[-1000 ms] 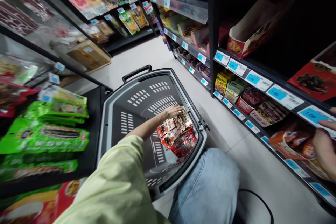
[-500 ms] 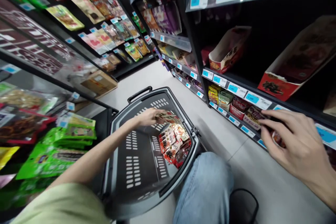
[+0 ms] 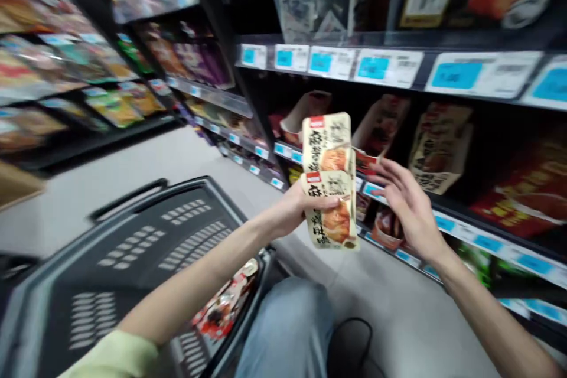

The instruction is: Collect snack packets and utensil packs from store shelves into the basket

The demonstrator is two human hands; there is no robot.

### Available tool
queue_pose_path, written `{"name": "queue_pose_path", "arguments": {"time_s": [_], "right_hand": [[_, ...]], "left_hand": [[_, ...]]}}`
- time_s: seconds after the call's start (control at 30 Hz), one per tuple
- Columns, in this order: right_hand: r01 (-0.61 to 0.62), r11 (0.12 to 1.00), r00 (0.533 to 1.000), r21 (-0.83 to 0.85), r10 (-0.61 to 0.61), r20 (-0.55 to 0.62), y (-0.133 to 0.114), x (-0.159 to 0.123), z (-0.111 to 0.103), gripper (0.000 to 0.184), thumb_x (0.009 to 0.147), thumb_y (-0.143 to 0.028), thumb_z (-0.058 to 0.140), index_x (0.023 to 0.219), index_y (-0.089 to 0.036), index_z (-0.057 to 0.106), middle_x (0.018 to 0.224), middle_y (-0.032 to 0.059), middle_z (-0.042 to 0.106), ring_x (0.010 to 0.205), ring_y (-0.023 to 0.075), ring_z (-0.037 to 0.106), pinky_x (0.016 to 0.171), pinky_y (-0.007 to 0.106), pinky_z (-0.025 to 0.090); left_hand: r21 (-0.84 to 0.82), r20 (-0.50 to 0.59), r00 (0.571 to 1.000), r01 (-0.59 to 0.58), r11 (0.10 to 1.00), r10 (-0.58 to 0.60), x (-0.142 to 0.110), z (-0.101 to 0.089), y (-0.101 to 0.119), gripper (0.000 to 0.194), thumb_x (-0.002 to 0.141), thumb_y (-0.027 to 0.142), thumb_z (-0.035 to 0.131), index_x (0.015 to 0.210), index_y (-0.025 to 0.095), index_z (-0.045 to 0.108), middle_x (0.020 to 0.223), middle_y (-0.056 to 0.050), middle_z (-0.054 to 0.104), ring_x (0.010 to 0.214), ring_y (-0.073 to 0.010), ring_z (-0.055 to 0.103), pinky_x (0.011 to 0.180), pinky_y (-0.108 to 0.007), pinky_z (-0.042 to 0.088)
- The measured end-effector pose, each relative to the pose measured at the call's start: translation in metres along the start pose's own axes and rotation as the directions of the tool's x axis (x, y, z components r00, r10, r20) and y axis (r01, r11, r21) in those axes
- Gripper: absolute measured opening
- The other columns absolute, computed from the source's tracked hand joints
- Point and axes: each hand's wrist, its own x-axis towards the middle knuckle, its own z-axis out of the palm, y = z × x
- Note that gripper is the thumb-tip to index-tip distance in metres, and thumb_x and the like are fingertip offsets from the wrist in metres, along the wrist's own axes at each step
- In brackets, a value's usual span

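Observation:
My left hand [image 3: 305, 204] grips cream-coloured snack packets [image 3: 330, 212], at least two, overlapping and upright, with red corner labels and a picture of orange-brown food. My thumb lies across the front one. Beside them, my right hand [image 3: 405, 207] is open, its fingers apart at the shelf front. Its fingertips are close to a red display box [image 3: 367, 162]; whether they touch it I cannot tell. Below my left forearm stands the dark grey shopping basket [image 3: 137, 301]. Red-and-white snack packets [image 3: 224, 307] lie in it, partly hidden by the arm and rim.
A display box of cream packets [image 3: 438, 150] stands on the middle shelf, right of my hand. Price tags [image 3: 390, 68] line the shelf edges. My knee [image 3: 287, 325] is between basket and shelves. A dark cord [image 3: 361, 325] lies on the floor. Further racks [image 3: 80, 71] stand at the left.
My left hand has come up out of the basket to the shelf front and now shows cream packets in its grip. The view has turned right; my right hand is at the middle shelf.

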Motion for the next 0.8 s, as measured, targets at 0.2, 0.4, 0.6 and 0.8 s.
{"name": "queue_pose_path", "arguments": {"time_s": [0.2, 0.4, 0.6, 0.8], "right_hand": [[-0.122, 0.952, 0.954, 0.282, 0.191, -0.233, 0.001, 0.012, -0.033, 0.047, 0.093, -0.058, 0.063, 0.130, -0.029, 0.065, 0.142, 0.0044, 0.065, 0.125, 0.0264, 0.065, 0.103, 0.044, 0.056], [-0.193, 0.960, 0.958, 0.203, 0.229, -0.172, 0.010, 0.005, -0.025, 0.036, 0.094, -0.054, 0.063, 0.099, -0.023, 0.082, 0.099, 0.0042, 0.080, 0.084, 0.0208, 0.073, 0.080, 0.036, 0.059], [-0.104, 0.982, 0.989, 0.160, 0.119, -0.089, 0.010, 0.005, -0.015, 0.044, 0.100, -0.058, 0.054, 0.101, -0.024, 0.082, 0.107, 0.0049, 0.080, 0.100, 0.0225, 0.073, 0.092, 0.038, 0.058], [-0.071, 0.991, 0.989, 0.117, 0.085, -0.122, 0.021, 0.004, -0.009, 0.034, 0.101, -0.050, 0.056, 0.108, -0.025, 0.079, 0.116, 0.0035, 0.078, 0.105, 0.0214, 0.073, 0.094, 0.037, 0.057]], "left_hand": [[-0.032, 0.308, 0.896, 0.345, 0.938, -0.319, 0.017, 0.074, -0.048, 0.059, 0.060, 0.014, 0.094, 0.114, 0.019, 0.072, 0.113, -0.009, 0.079, 0.102, -0.0258, 0.075, 0.094, -0.038, 0.059], [-0.176, 0.323, 0.861, 0.463, 0.869, -0.393, 0.012, 0.078, -0.069, 0.056, 0.057, 0.014, 0.096, 0.108, 0.016, 0.072, 0.101, -0.010, 0.081, 0.084, -0.0235, 0.076, 0.080, -0.037, 0.062], [-0.292, 0.280, 0.883, 0.452, 0.843, -0.376, 0.010, 0.069, -0.073, 0.054, 0.056, 0.014, 0.097, 0.104, 0.017, 0.071, 0.092, -0.005, 0.080, 0.076, -0.0197, 0.075, 0.074, -0.032, 0.062], [-0.351, 0.183, 0.915, 0.403, 0.845, -0.360, 0.007, 0.065, -0.070, 0.049, 0.064, 0.027, 0.097, 0.105, 0.017, 0.071, 0.086, -0.004, 0.079, 0.071, -0.0166, 0.073, 0.068, -0.027, 0.059]]}}
